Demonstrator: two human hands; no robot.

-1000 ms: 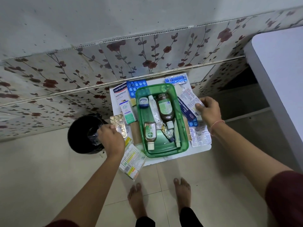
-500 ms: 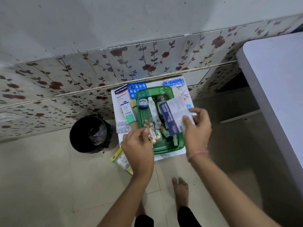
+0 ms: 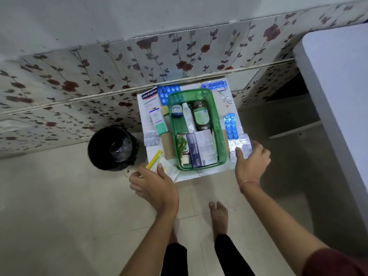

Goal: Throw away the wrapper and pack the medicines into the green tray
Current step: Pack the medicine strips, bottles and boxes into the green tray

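Note:
The green tray (image 3: 217,108) sits on a small white table (image 3: 209,173). It holds a brown bottle (image 3: 200,116), a white tube (image 3: 188,118), a small jar (image 3: 176,110), a small bottle (image 3: 183,148) and a blue-and-white box (image 3: 203,149). My left hand (image 3: 155,184) is at the table's front-left corner, thumb on top of the yellow-edged pill strips (image 3: 154,159) that overhang the edge, fingers below. My right hand (image 3: 252,162) grips the silver blister strips (image 3: 240,145) just right of the tray. A clear wrapper lies inside the black bin (image 3: 112,147).
Around the tray lie a Hansaplast box (image 3: 150,98), a green-and-white box (image 3: 158,121), a silver blister (image 3: 151,138) and three blue blisters (image 3: 168,94), (image 3: 216,84), (image 3: 231,124). A tiled wall stands behind. A large white tabletop (image 3: 338,86) fills the right.
My right hand set the blue-and-white box into the tray and moved right onto the silver strips. My left hand left the tray for the front-left corner strips.

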